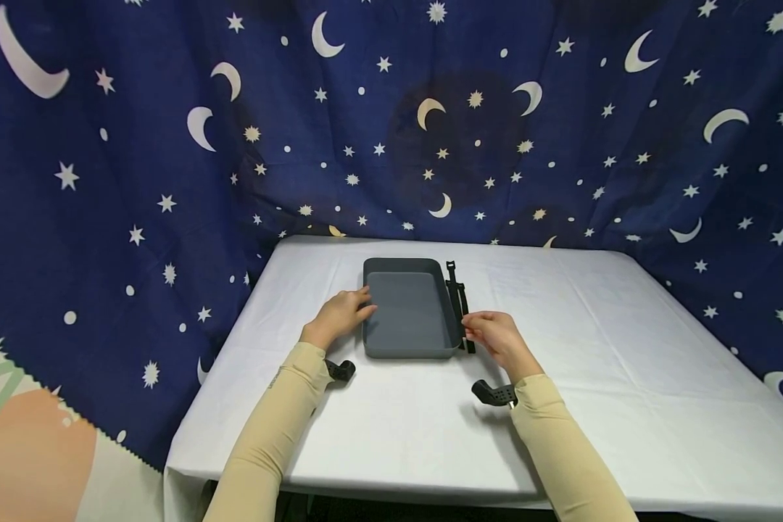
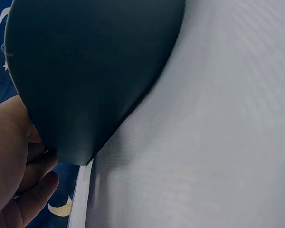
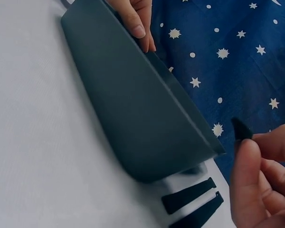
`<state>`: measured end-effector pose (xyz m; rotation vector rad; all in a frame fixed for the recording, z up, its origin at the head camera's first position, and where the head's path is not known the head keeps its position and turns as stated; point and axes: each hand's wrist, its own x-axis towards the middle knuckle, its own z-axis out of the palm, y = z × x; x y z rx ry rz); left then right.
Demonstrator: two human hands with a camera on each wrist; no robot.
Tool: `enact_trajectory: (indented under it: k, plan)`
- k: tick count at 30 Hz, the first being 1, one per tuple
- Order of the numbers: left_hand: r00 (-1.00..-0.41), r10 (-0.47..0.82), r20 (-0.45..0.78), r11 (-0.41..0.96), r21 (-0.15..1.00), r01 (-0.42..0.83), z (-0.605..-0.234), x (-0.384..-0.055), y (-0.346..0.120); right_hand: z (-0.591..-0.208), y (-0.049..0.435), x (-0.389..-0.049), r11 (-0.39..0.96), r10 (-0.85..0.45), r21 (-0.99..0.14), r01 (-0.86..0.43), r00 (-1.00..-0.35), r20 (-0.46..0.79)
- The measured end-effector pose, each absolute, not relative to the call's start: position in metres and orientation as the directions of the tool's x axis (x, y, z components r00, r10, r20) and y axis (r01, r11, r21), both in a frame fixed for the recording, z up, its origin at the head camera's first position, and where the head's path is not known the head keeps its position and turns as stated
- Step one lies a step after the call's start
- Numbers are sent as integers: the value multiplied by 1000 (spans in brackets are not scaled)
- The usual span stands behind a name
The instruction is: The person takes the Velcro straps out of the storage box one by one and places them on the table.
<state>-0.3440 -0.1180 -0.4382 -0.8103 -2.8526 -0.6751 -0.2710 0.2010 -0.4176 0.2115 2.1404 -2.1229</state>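
Observation:
A shallow grey rectangular tray [image 1: 412,312] sits on the white-covered table. My left hand [image 1: 341,315] grips its left wall, with the thumb over the rim on the inside; in the left wrist view the other fingers [image 2: 40,185] bend beside the wall, partly hidden. Along the tray's right side lie several black straps [image 1: 453,290], one with a slotted end. My right hand [image 1: 496,335] is at their near part. Between thumb and forefinger it pinches a small black pointed end [image 3: 241,129], which looks like part of a strap. The rest of that piece is hidden.
White cloth [image 1: 600,377] covers the table, and its front edge runs below my forearms. A dark blue curtain [image 1: 378,116] with moons and stars hangs behind and to the left. A black camera mount [image 1: 494,393] sticks out from my right wrist, another [image 1: 341,370] from my left.

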Motion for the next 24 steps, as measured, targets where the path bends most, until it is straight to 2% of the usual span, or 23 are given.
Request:
enact_trajectory:
  k: [24]
  plan:
    - [-847,482,226,754,385,532,-437,-343,-118,-422,211,-270,17,40,-982,189,-981,-189]
